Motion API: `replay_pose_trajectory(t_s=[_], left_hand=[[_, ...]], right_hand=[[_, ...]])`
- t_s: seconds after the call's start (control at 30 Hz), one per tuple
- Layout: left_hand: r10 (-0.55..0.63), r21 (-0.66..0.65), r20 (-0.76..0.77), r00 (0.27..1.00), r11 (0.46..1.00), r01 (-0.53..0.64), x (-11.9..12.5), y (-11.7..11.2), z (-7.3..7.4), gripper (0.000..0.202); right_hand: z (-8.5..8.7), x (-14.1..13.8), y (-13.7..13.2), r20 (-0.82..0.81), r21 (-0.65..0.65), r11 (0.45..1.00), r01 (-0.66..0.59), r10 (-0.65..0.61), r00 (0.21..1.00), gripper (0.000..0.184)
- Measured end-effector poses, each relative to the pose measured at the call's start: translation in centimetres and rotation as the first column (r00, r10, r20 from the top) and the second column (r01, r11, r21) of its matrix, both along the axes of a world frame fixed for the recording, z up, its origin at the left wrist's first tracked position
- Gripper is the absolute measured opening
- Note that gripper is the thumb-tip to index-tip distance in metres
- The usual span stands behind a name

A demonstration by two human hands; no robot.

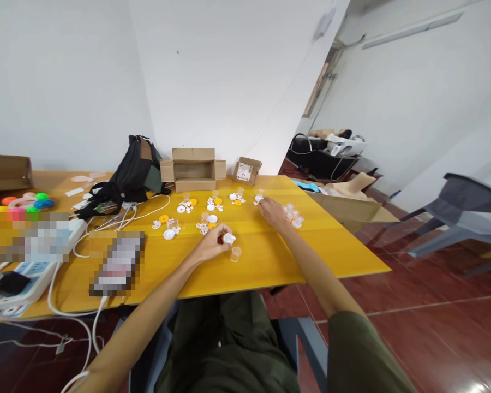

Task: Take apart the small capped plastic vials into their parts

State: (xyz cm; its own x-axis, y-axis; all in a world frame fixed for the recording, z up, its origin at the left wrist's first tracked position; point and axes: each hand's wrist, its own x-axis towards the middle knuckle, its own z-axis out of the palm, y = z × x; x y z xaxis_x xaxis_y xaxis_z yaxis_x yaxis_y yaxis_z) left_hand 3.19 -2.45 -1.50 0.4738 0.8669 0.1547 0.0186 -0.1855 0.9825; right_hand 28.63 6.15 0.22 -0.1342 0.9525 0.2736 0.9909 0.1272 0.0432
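Note:
My left hand (pixel 213 243) pinches a small round white plastic piece (pixel 229 238) above the table's near side. Just below it on the tabletop stands a clear plastic cup (pixel 235 254). My right hand (pixel 272 212) reaches further out, its fingers closed at a small white part (pixel 258 200) in the far right group; whether they grip it is hard to see. Beside that hand are several clear cups with orange bits (pixel 294 215). Small groups of parts lie further left, among them a white disc (pixel 169 234), a yellow ring (pixel 163 219) and dotted white pieces (pixel 202 228).
An open cardboard box (pixel 194 185) and a smaller box (pixel 246 171) stand at the back of the yellow table (pixel 262 267). On the left are a black backpack (pixel 135 169), a phone (pixel 120 262), a power strip (pixel 45 273), white cables and colourful rings (pixel 33 210).

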Motion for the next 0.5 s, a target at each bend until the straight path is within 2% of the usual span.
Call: replay_pose_trajectory(t_s=[0.27,0.5], left_hand=[[0.003,0.021,-0.021,1.0,1.0,-0.003,0.1,0.2,-0.3,0.025],[0.001,0.021,-0.045,0.999,1.0,0.0,0.1,0.3,-0.7,0.026]], right_hand=[[-0.7,0.4,0.1,-0.009,-0.003,1.0,-0.006,0.006,1.0,0.034],[-1.3,0.1,-2.5,-0.109,0.104,0.994,0.021,-0.01,0.994,0.031]])
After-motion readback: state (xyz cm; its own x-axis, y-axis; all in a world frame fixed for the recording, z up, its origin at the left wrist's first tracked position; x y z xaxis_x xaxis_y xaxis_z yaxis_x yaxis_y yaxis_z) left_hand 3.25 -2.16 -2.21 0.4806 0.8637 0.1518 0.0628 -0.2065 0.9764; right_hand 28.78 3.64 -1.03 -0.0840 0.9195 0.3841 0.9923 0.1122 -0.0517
